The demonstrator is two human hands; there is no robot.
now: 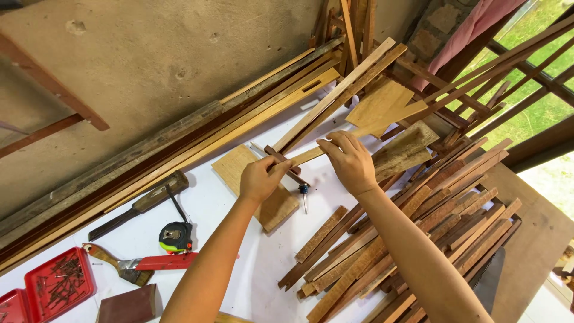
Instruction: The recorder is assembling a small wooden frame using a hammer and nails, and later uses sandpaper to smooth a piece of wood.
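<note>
You hold a thin wooden strip (335, 145) over the white bench (239, 251)
Your left hand (260, 178) clamps its near end, your right hand (350, 160) pinches mid-length; next, judge where it goes, likely beside the slat pile (412, 239)

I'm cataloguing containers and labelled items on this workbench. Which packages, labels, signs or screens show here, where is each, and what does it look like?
Red plastic tray: bottom left corner of the white bench, square, shallow, holding dark nails.
Second red tray: at the left edge, mostly cut off.
Tape measure: left of the left hand, black and yellow-green case bearing a small label.
No signs or screens in view.
</note>
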